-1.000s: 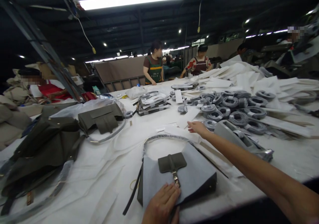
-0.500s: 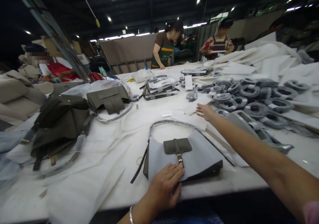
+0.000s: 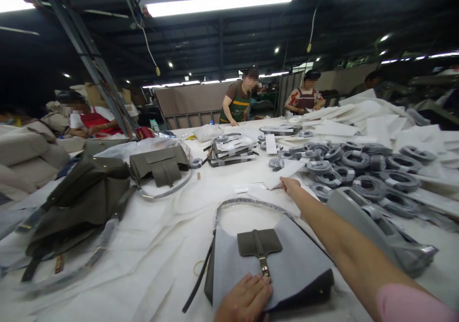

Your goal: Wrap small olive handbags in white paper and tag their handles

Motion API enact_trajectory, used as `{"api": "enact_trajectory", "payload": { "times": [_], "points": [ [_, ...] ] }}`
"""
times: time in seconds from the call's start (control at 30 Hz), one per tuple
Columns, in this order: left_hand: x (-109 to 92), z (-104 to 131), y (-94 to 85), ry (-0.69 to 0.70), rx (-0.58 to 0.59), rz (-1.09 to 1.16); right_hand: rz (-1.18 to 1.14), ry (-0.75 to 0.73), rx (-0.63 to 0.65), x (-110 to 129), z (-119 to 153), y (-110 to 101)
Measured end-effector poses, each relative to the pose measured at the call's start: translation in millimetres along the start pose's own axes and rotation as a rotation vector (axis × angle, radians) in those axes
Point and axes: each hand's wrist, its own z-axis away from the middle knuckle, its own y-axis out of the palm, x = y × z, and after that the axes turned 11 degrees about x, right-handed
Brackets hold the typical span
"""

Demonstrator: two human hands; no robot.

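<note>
A dark olive handbag (image 3: 268,264) lies on the white table, its front covered by a pale grey sheet, with an olive flap tab (image 3: 260,242) and gold clasp on top. My left hand (image 3: 247,297) rests flat on the bag's lower front beside the clasp, fingers extended. Stretched out beyond the bag, my right hand (image 3: 290,187) pinches the edge of a thin white sheet (image 3: 286,175) near the coiled straps. The bag's handle (image 3: 247,200), wrapped in clear film, arches away from me.
Grey coiled straps (image 3: 358,159) and white sheets (image 3: 373,109) pile up at the right. More olive bags (image 3: 82,198) lie left. A bag stack (image 3: 233,150) sits further back. Several people work around the table.
The view has tilted upward, so the table sits lower in the picture. My right hand, open before, has closed on the white sheet. My left hand remains on the bag.
</note>
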Motion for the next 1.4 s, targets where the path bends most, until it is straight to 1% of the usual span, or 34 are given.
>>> {"api": "enact_trajectory", "payload": {
  "times": [0.07, 0.13, 0.2, 0.23, 0.27, 0.3, 0.33, 0.37, 0.4, 0.43, 0.47, 0.53, 0.63, 0.7, 0.8, 0.87, 0.97, 1.03, 1.07, 1.13, 1.2, 1.27, 1.3, 1.33, 1.37, 1.4],
  "points": [
    [-6, -3, -8.9, -0.059, 0.029, 0.057, 0.068, -0.086, -0.008, 9, 10, -5],
    [-15, -6, -21.4, -0.151, 0.090, 0.142, 0.148, -0.201, -0.001, 16, 29, -13],
    [-21, -8, -32.0, -0.217, 0.148, 0.215, 0.223, -0.329, 0.041, 20, 60, -25],
    [-23, -9, -35.5, -0.235, 0.166, 0.240, 0.267, -0.399, 0.087, 21, 81, -30],
    [-24, -9, -37.5, -0.241, 0.179, 0.258, 0.309, -0.462, 0.144, 20, 104, -36],
    [-24, -9, -38.2, -0.241, 0.189, 0.269, 0.368, -0.548, 0.234, 17, 128, -40],
    [-24, -8, -38.0, -0.239, 0.196, 0.277, 0.545, -0.769, 0.386, 12, 153, -42],
    [-24, -7, -37.1, -0.236, 0.202, 0.282, 0.703, -0.964, 0.512, 5, 177, -44],
    [-24, -6, -35.9, -0.240, 0.205, 0.288, 0.827, -1.099, 0.625, -5, 198, -43],
    [-24, -5, -34.7, -0.253, 0.208, 0.297, 0.932, -1.180, 0.723, -16, 215, -42],
    [-25, -4, -33.8, -0.275, 0.219, 0.307, 1.008, -1.212, 0.787, -29, 228, -39],
    [-27, -4, -32.8, -0.325, 0.253, 0.327, 1.092, -1.187, 0.867, -53, 240, -33],
    [-29, -3, -32.8, -0.349, 0.284, 0.339, 1.115, -1.095, 0.914, -78, 240, -29],
    [-29, -3, -32.8, -0.343, 0.279, 0.341, 1.102, -1.056, 0.953, -83, 238, -31],
    [-29, -2, -33.7, -0.326, 0.255, 0.331, 1.064, -1.042, 1.009, -81, 240, -34],
    [-29, -1, -36.6, -0.286, 0.197, 0.332, 1.042, -1.032, 0.994, -80, 243, -33],
    [-34, -2, -46.1, -0.243, 0.039, 0.379, 1.031, -1.014, 0.926, -83, 245, -31],
    [-38, -7, -53.8, -0.232, -0.037, 0.390, 1.028, -1.015, 0.877, -86, 247, -29],
    [-39, -11, -56.5, -0.238, -0.046, 0.376, 1.029, -1.023, 0.851, -87, 248, -29],
    [-36, -20, -56.5, -0.286, -0.006, 0.323, 1.045, -1.054, 0.813, -89, 249, -27],
    [-27, -28, -45.9, -0.375, 0.071, 0.270, 1.105, -1.101, 0.765, -88, 248, -26],
    [-16, -32, -26.1, -0.411, 0.137, 0.221, 1.189, -1.114, 0.731, -86, 248, -25],
    [-11, -32, -14.4, -0.372, 0.151, 0.207, 1.233, -1.103, 0.713, -85, 250, -25],
    [-6, -30, -2.9, -0.285, 0.163, 0.194, 1.256, -1.097, 0.690, -85, 253, -28],
    [-2, -28, 7.8, -0.212, 0.169, 0.186, 1.250, -1.101, 0.657, -85, 258, -32],
    [1, -24, 17.2, -0.185, 0.146, 0.172, 1.213, -1.113, 0.609, -87, 265, -41]
  ]
}}
